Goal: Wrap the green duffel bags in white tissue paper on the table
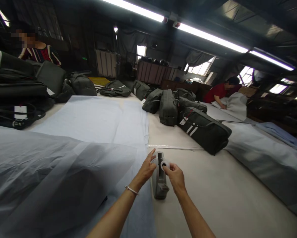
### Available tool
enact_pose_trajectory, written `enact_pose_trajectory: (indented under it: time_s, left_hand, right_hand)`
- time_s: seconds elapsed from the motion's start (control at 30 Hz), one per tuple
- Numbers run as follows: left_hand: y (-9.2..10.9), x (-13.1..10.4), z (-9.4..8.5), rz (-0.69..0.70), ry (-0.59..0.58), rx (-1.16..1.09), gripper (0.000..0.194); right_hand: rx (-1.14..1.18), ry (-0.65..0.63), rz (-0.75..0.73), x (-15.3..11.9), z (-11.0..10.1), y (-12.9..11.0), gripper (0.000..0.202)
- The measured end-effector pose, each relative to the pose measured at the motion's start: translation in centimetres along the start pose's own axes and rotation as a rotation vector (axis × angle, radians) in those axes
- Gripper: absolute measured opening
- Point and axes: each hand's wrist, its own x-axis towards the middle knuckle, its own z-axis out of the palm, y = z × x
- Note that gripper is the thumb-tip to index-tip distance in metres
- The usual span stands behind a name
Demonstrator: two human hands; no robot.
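A grey tape dispenser (160, 188) stands on the pale tabletop, its long dark slot facing up. My right hand (176, 177) pinches a small roll of clear tape (165, 162) above the right side of that slot. On the dispenser's left side is my left hand (146, 168), its fingers apart and nothing visible in them; it seems to touch the dispenser's edge. A bracelet (131, 190) circles my left wrist. Thin white sheeting (93, 115) lies flat just left of the dispenser.
Dark grey bags (203, 127) stand on the table ahead and to the right. More bags (16, 89) are piled at the left. Translucent grey sheeting (51, 172) covers the near left. A person in red (214, 92) handles grey material at the right; another person (41, 53) is behind the left pile.
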Motion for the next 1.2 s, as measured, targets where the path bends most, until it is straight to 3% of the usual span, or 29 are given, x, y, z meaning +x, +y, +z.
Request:
enact_pose_trajectory:
  time_s: [0.17,0.4,0.57,0.87,1.2]
  left_hand:
    - [-2.2,-0.7,-0.8,-0.073,0.147,-0.004,0.066]
    - [-5.1,-6.3,0.0,-0.131,0.227,0.018,0.059]
    - [-6.1,-9.3,-0.4,-0.161,0.242,0.027,0.056]
    - [-6.6,-12.3,-1.7,-0.198,0.230,0.055,0.055]
    - [-6.3,-13.1,-2.1,-0.215,0.239,0.052,0.053]
  right_hand:
    - [-0.156,0.073,-0.059,0.2,0.8,0.8,0.036]
    - [-0.311,0.147,-0.214,0.1,2.7,1.6,0.025]
    - [-0.384,0.147,-0.239,0.3,2.9,2.0,0.028]
    - [-0.428,0.143,-0.232,0.6,2.9,2.3,0.030]
    - [-0.465,0.114,-0.181,0.6,1.7,3.2,0.035]
